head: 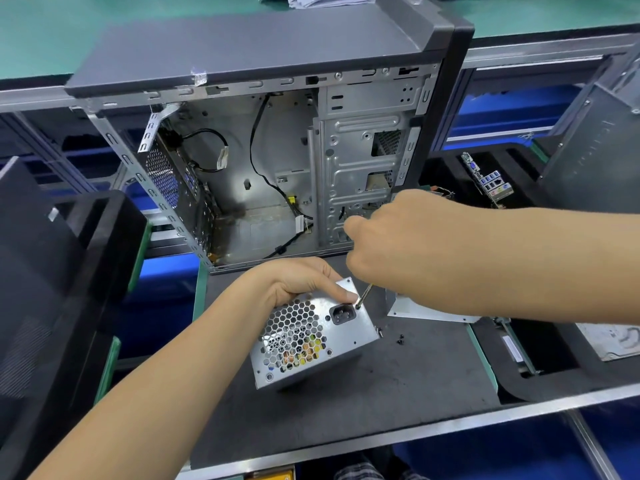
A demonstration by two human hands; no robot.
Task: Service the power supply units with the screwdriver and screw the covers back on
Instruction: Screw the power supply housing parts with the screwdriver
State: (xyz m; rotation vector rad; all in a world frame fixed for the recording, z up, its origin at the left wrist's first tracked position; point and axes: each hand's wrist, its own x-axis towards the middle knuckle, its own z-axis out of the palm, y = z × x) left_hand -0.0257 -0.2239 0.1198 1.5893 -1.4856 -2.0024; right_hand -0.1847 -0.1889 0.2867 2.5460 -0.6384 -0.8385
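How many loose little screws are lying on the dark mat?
2 clearly: small black screws lying together on the mat, just right of the power supply unit. Others may be hidden beneath the right hand or that unit.

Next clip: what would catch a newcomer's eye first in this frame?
Centre front, the left hand grips a silver power supply tilted on the dark mat, while the right hand drives a screwdriver into the face beside its socket. Behind them stands an open, nearly gutted computer case. Loose screws lie just right of the supply.
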